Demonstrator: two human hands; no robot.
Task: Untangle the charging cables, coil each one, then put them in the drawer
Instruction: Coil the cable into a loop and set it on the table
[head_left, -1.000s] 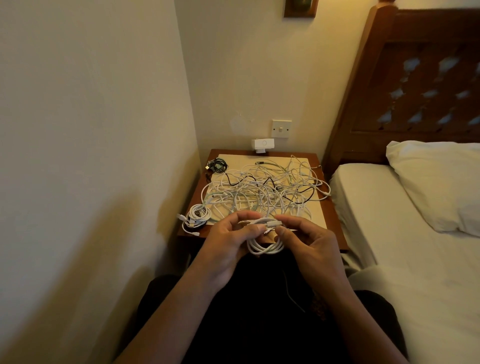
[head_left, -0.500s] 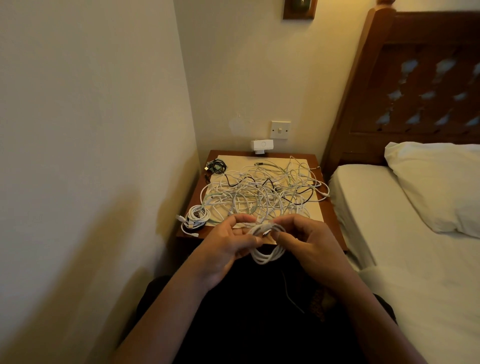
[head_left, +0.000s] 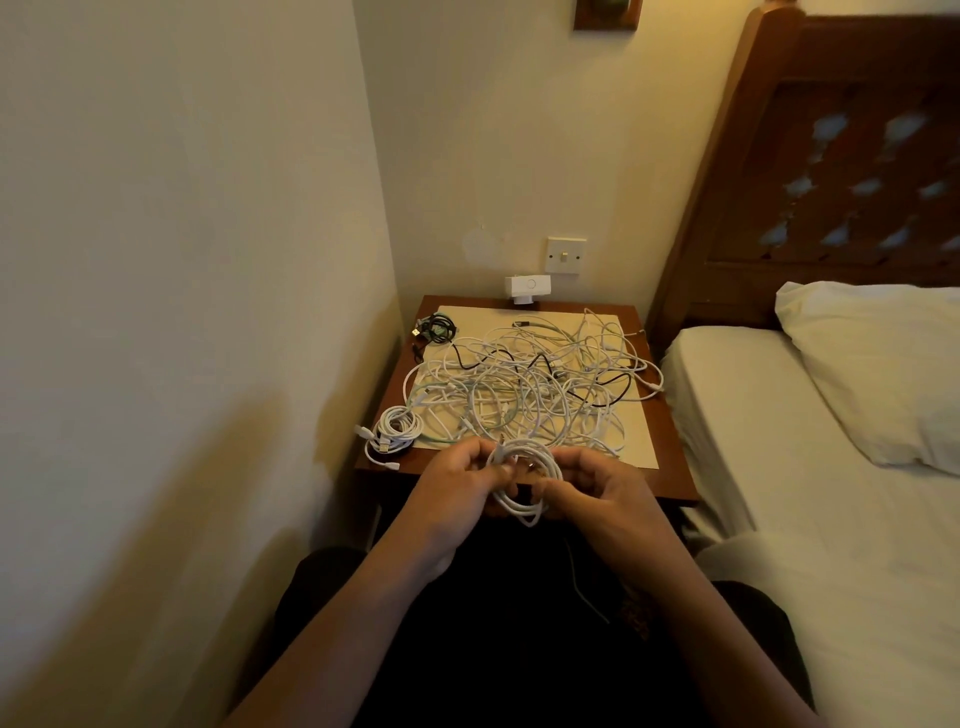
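- Both hands, left hand (head_left: 457, 486) and right hand (head_left: 597, 488), are pinching a thin white round-coiled cable (head_left: 524, 486) above the near edge of the tabletop.
- A loose tangle of white and black cables (head_left: 530, 389) is sprawling over the smooth brown wooden tabletop (head_left: 670, 467), beside a white-sheeted bed (head_left: 831, 493).

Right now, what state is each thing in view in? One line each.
left hand: grips the held coil
right hand: pinches the held coil
held coil: white, wound in loops, between both hands
cable pile: tangled, spread on the bedside table
white bundle: coiled, table's near left corner
dark bundle: coiled, table's far left corner
wall switch: position too small to tell
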